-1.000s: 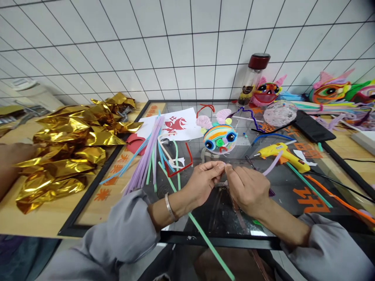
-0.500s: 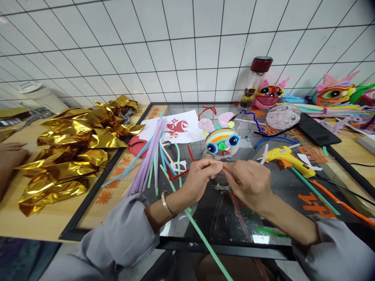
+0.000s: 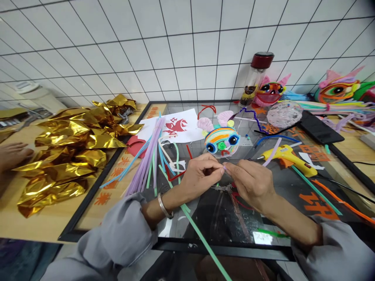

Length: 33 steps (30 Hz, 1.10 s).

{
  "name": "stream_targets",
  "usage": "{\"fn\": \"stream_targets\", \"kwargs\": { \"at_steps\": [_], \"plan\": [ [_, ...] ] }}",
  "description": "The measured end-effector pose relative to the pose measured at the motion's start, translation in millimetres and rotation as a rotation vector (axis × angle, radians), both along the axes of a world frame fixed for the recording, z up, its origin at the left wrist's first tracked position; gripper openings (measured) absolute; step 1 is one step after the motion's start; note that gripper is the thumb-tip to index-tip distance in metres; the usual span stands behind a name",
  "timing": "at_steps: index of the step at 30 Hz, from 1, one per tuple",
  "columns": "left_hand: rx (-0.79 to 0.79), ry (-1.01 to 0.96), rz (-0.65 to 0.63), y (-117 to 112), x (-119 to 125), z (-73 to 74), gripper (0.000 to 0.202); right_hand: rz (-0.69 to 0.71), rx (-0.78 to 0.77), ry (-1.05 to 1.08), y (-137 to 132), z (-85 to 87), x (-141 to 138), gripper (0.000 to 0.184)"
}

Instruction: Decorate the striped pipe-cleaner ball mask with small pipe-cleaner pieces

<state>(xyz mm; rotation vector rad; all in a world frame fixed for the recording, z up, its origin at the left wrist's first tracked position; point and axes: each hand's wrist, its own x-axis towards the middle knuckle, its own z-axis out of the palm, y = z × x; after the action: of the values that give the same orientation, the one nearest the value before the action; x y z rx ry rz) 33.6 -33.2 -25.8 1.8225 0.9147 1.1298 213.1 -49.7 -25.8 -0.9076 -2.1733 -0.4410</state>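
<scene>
My left hand [image 3: 199, 176] and my right hand [image 3: 250, 182] meet fingertip to fingertip over a black-framed glass board [image 3: 263, 242]. Both are closed in a pinch on a thin lilac pipe cleaner [image 3: 271, 148], whose free end runs up and right across the yellow glue gun [image 3: 285, 157]. Just beyond my fingers stands a small striped pipe-cleaner creature [image 3: 222, 139] with big blue eyes and pink ears. A long green pipe cleaner [image 3: 202, 238] passes under my left wrist toward me.
A bundle of lilac and blue pipe cleaners [image 3: 145, 160] lies left of my hands. Crumpled gold foil [image 3: 70, 148] covers the wooden table at left, where another person's hand [image 3: 13, 154] rests. A red-capped bottle [image 3: 256, 78], finished creatures [image 3: 271, 93] and a phone [image 3: 318, 130] stand at the back right.
My two hands have kept pinching the lilac pipe cleaner and shifted slightly; its free end has swung up and right over the glue gun. The view has tilted a little.
</scene>
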Motion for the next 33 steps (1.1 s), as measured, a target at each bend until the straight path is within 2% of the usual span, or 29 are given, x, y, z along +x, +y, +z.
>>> {"fn": "stream_targets", "kwargs": {
  "at_steps": [5,10,13,20,26,28,31,33],
  "plan": [
    [-0.018,0.008,0.005,-2,1,2.8,0.014,0.022,-0.063,-0.025,-3,0.7,-2,0.026],
    [-0.105,-0.019,-0.071,-2,0,5.3,0.019,0.018,-0.118,-0.097,-7,6.3,-4,0.03],
    [-0.19,-0.121,-0.061,-1,1,3.1,0.018,0.003,-0.089,-0.069,-9,7.5,-5,0.027],
    [-0.447,-0.358,0.077,-5,12,-3.6,0.018,-0.037,-0.065,0.078,-14,3.2,-8,0.007],
    [-0.67,-0.505,0.132,-15,22,-3.5,0.013,-0.108,0.092,0.022,-18,5.4,-19,0.004],
    [-0.72,-0.525,0.125,-17,25,-4.3,0.012,-0.12,0.127,0.0,-19,6.0,-21,0.01],
    [-0.722,-0.53,0.085,-18,24,-6.6,0.016,-0.155,0.097,0.0,-19,5.9,-21,0.02],
    [-0.655,-0.491,0.061,-17,22,-7.8,0.02,-0.138,0.016,0.053,-18,5.8,-17,0.02]
  ]
}}
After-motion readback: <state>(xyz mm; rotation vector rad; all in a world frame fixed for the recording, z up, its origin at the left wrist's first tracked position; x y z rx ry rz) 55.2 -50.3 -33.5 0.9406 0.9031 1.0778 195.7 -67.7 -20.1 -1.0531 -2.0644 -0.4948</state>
